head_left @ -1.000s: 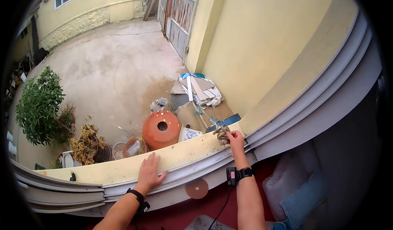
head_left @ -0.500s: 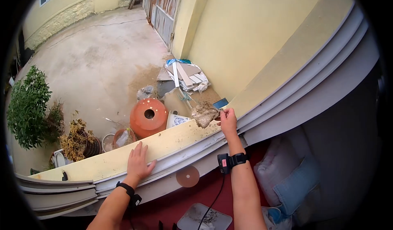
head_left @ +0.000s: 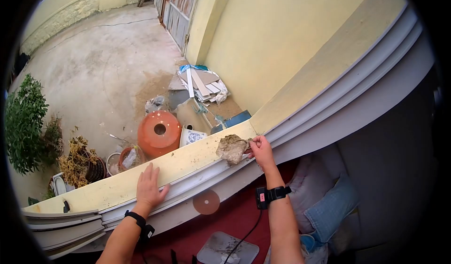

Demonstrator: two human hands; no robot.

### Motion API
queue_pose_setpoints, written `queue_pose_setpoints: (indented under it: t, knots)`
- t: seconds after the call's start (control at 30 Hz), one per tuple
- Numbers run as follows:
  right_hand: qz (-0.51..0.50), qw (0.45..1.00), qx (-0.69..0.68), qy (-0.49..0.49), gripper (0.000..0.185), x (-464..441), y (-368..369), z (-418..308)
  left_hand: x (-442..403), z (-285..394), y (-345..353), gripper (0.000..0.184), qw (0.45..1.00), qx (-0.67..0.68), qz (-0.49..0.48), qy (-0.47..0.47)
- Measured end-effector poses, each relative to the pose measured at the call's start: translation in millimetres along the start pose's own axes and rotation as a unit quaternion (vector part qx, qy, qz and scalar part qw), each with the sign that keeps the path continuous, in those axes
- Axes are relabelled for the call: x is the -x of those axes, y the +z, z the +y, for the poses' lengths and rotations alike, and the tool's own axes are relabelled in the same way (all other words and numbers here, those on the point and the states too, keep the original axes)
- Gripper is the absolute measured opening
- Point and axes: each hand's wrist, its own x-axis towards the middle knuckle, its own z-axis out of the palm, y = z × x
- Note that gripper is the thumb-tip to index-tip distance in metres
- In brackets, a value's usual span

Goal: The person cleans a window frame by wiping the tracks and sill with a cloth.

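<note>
A dirty, crumpled grey-brown cloth hangs from the fingertips of my right hand, over the edge of the pale yellow window sill. Dark crumbs of dirt lie scattered on the sill. My left hand rests on the sill and the white window track with its fingers spread and holds nothing. Black bands with small devices are on both wrists.
Outside are an orange round pot, a patterned white pot, a dried plant, a green bush and stacked boards. Inside, a grey tray and a blue cushion lie below the window.
The view has shifted right. My right hand has lifted the cloth off the sill's far side and brought it nearer the window track. My left hand stays spread on the sill.
</note>
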Motion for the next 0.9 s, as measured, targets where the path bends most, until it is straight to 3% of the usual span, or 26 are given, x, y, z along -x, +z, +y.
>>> queue_pose_setpoints:
  t: [0.07,0.1,0.17,0.23,0.3,0.5,0.6,0.67,0.77,0.9]
  knots:
    - [0.036,0.986,0.162,0.031,0.027,4.0,1.3,17.5,0.5,-0.4,0.3,0.062,1.000,0.002,0.001,0.001]
    - [0.036,0.986,0.160,0.032,0.027,6.6,3.0,26.9,0.3,-0.6,0.4,0.063,1.000,0.005,0.003,0.002]
    - [0.140,0.900,0.402,-0.095,0.032,9.4,5.9,48.3,1.2,-0.8,0.8,0.062,1.000,0.003,0.005,0.005]
    - [0.171,0.903,0.390,-0.045,0.033,26.5,24.1,23.5,0.6,0.2,0.7,0.062,1.000,0.002,0.009,0.007]
    - [0.176,0.870,0.435,-0.150,0.033,36.5,37.7,20.2,0.2,0.5,0.0,0.062,1.000,0.007,0.009,0.005]
    - [0.113,0.816,0.547,-0.149,0.026,38.3,64.3,43.8,-0.3,1.8,-1.2,0.061,1.000,0.015,-0.003,-0.001]
    - [0.060,0.833,0.516,-0.192,0.017,51.2,75.8,58.8,0.0,2.8,-1.3,0.061,1.000,0.001,-0.002,0.004]
    - [0.036,0.832,0.468,-0.297,0.011,61.7,85.3,64.7,0.8,2.6,-1.1,0.061,1.000,0.005,-0.005,0.002]
    - [0.034,0.795,0.542,-0.272,0.011,67.6,81.2,53.6,0.1,0.3,0.8,0.061,1.000,0.005,-0.002,0.003]
    - [0.080,0.785,0.573,-0.222,0.013,22.9,29.2,71.2,0.1,0.0,1.3,0.060,1.000,0.009,-0.003,-0.001]
